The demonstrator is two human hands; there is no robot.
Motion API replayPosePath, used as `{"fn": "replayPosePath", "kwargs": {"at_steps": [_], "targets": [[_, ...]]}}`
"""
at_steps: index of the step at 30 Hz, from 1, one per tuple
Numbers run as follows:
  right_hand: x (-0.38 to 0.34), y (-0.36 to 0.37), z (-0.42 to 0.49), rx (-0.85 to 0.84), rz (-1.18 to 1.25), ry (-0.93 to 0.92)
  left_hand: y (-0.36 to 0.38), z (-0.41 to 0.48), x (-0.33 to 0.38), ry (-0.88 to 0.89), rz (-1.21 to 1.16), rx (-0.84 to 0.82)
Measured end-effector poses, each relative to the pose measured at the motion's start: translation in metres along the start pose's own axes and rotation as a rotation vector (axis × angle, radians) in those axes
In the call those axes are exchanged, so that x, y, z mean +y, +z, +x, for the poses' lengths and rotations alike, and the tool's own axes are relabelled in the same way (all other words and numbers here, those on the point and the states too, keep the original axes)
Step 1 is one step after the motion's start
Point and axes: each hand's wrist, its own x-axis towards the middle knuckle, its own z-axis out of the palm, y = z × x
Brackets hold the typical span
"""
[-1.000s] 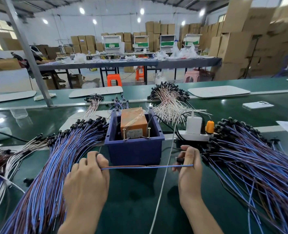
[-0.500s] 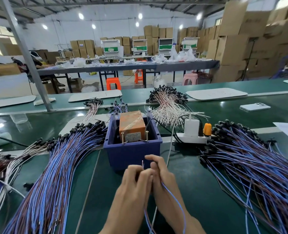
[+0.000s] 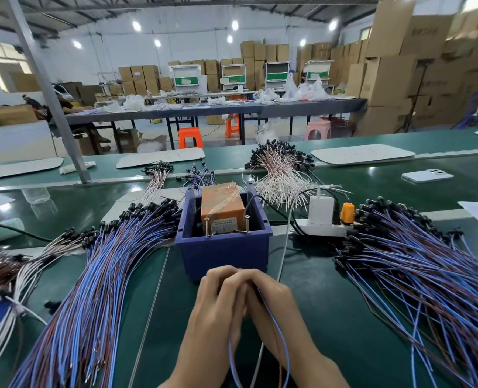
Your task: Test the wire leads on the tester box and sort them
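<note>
Fingers (image 3: 226, 275) of the left hand (image 3: 218, 301) and right hand (image 3: 271, 298) are curling together, pinching a blue wire lead (image 3: 281, 340) that is looping down between the wrists, just in front of the blue bin (image 3: 223, 253). Inside, the orange tester box (image 3: 222, 204) is showing a label (image 3: 223, 224) too small to read. Lead piles (image 3: 97, 275) are flanking it on the desk (image 3: 330, 317).
</note>
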Motion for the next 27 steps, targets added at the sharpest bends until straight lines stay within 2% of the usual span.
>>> {"fn": "replayPosePath", "kwargs": {"at_steps": [5,11,16,20,22,24,27], "targets": [[-0.003,-0.001,-0.001,0.043,0.029,0.081,0.005,0.002,-0.009,-0.135,-0.054,0.105],[-0.012,-0.004,0.0,-0.011,0.118,0.138,0.002,0.003,-0.009,-0.06,0.021,0.068],[-0.015,-0.005,0.002,0.011,0.233,0.186,0.001,0.003,-0.012,-0.007,0.093,0.045],[-0.011,-0.005,0.001,0.047,0.154,0.19,0.003,0.002,-0.017,0.04,0.18,0.015],[-0.007,-0.005,0.0,0.034,0.066,0.155,0.003,0.001,-0.02,0.052,0.216,-0.031],[-0.006,-0.005,0.0,0.024,0.079,0.139,0.002,0.0,-0.022,0.05,0.241,-0.063],[-0.005,-0.003,-0.001,0.026,0.0,0.066,0.003,0.001,-0.025,0.028,0.28,-0.051]]}}
